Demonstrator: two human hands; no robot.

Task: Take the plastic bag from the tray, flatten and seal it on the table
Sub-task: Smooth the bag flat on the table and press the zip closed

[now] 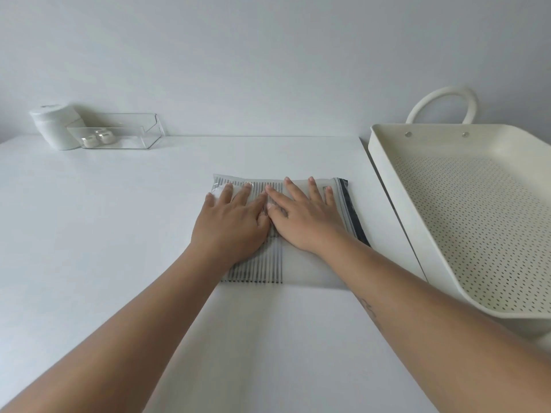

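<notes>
A translucent plastic bag (301,268) with black stripes on its left half lies flat on the white table (89,234), its dark zip strip along the right edge. My left hand (231,222) rests palm down on the striped part, fingers spread. Beside it, my right hand (304,217) lies flat on the plain part, fingers spread toward the far edge. The two hands touch at the thumbs. The cream perforated tray (417,234) with a loop handle sits to the right of the bag and holds nothing.
At the back left a clear plastic bin (140,126) holds two small white items, with a white jar (55,126) next to it. A pale wall rises right behind the table.
</notes>
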